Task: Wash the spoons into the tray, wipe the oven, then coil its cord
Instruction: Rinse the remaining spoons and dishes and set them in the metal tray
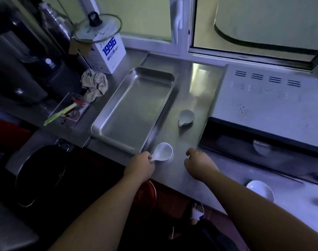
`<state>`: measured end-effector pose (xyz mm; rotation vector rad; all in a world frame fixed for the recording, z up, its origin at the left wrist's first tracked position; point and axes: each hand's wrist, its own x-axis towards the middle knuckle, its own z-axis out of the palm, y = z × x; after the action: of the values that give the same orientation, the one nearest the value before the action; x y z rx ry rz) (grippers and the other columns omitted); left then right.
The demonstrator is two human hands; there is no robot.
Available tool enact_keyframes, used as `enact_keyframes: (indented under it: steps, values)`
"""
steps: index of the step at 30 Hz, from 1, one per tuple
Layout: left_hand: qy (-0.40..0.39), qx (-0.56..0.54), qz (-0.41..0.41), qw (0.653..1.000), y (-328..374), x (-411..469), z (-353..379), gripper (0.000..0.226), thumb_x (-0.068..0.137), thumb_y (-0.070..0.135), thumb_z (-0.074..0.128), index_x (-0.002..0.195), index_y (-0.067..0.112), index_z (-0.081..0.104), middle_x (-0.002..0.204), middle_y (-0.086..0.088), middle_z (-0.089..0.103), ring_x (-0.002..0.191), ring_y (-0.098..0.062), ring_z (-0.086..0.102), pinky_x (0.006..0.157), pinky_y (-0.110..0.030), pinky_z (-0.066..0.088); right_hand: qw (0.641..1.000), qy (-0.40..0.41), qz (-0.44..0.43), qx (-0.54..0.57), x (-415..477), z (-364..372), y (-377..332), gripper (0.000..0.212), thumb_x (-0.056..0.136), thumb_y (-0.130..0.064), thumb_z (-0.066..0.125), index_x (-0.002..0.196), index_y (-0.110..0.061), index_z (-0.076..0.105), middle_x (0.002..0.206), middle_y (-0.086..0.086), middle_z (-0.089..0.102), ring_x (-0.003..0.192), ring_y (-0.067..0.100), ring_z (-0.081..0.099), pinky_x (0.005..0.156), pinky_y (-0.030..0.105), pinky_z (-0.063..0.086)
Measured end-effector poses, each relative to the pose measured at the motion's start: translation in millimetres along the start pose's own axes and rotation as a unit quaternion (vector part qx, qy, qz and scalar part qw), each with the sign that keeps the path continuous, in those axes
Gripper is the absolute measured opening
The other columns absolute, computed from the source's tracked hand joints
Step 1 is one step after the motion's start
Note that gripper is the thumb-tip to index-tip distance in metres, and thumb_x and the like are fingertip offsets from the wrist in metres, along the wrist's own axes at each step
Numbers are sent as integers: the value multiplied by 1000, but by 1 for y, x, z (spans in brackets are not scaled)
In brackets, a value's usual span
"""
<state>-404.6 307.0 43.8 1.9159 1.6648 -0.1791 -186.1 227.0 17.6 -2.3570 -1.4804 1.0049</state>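
A: Left hand [141, 164], what's it doing?

B: Its grip is pinching the handle of a white spoon [162, 152], with the scoop end pointing away from the person. It's sitting just off the near right corner of the tray [132, 107], low over the worktop [194, 87]. The frame is blurry there, so I cannot tell whether the spoon is touching the steel.

A: Right hand [198, 163]?

B: It's hanging just right of that spoon, grip loosely curled and holding nothing, in front of the oven [272, 105].

A: Other task items?

B: A second spoon [186, 117] is lying on the worktop between tray and oven, apart from both. The tray is lying at an angle. The oven is sitting at the right, dark door facing the person.

A: Extras?

B: A crumpled cloth [94, 85] is lying left of the tray's far end, beside a white box [109, 51] with a glass lid [96, 29] resting on top. A white bowl [260, 190] is sitting near the front edge, right of the right forearm.
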Motion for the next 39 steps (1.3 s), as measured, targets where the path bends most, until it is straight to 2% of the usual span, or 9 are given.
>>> enact_keyframes:
  steps: [3, 9, 12, 17, 21, 26, 28, 34, 39]
  values:
    - [-1, 7, -23, 1000, 9, 9, 2, 35, 86, 22, 55, 119, 29, 64, 123, 5, 67, 114, -25, 62, 95, -40, 54, 999, -24, -20, -6, 19, -7, 0, 40, 98, -30, 49, 136, -18, 55, 133, 10, 59, 114, 31, 60, 93, 39, 52]
    - [-13, 24, -35, 999, 13, 27, 12, 22, 88, 14, 50, 105, 19, 64, 115, -6, 67, 103, -33, 62, 90, -41, 54, 998, -55, -27, -6, 44, -3, -7, 37, 97, -31, 49, 130, -20, 58, 130, 8, 61, 115, 31, 61, 94, 39, 54]
    - [-27, 34, -33, 999, 12, 38, 22, 33, 90, 10, 46, 117, 15, 64, 125, -11, 65, 115, -36, 61, 97, -43, 52, 998, -66, -20, -5, 55, 5, -9, 36, 96, -28, 49, 130, -19, 59, 129, 9, 62, 114, 31, 61, 93, 37, 53]
    - [-60, 71, -35, 995, 3, 57, 39, 31, 98, 9, 41, 125, 7, 56, 131, -17, 60, 122, -37, 59, 97, -41, 48, 998, -65, 15, 11, 74, 21, -12, 34, 97, -26, 51, 129, -18, 60, 126, 9, 66, 110, 29, 63, 84, 32, 49]
    - [-78, 54, -35, 995, -11, 68, 46, 30, 103, 14, 39, 128, 8, 55, 129, -19, 60, 121, -38, 58, 96, -43, 47, 997, -62, 43, 27, 87, 33, -20, 37, 97, -28, 50, 132, -17, 60, 129, 11, 67, 117, 31, 61, 94, 34, 50]
    - [-88, 1, -32, 996, -25, 77, 49, 19, 104, 13, 39, 107, 11, 58, 116, -19, 67, 109, -40, 63, 84, -40, 47, 998, -52, 39, -2, 99, 52, -35, 28, 101, -27, 51, 124, -15, 62, 121, 13, 69, 110, 34, 63, 88, 35, 50]
    - [-94, -27, -44, 994, -27, 80, 48, 20, 104, 17, 39, 99, 11, 58, 112, -16, 69, 105, -39, 64, 84, -39, 50, 998, -50, 38, -15, 103, 57, -39, 26, 101, -27, 51, 121, -14, 62, 119, 13, 70, 107, 34, 63, 87, 35, 50]
    - [-126, -71, -49, 988, -22, 86, 42, 24, 101, 20, 42, 101, 10, 63, 106, -10, 75, 100, -34, 69, 90, -44, 56, 994, -33, 101, 3, 109, 58, -44, 22, 98, -22, 54, 115, -13, 66, 112, 13, 71, 102, 33, 64, 81, 33, 49]
    - [-150, -107, -35, 982, -14, 81, 35, 24, 96, 23, 42, 91, 9, 60, 99, -10, 76, 95, -34, 72, 87, -45, 59, 991, -18, 131, 20, 106, 42, -46, 20, 93, -17, 56, 108, -15, 68, 107, 11, 73, 96, 31, 64, 75, 30, 47]
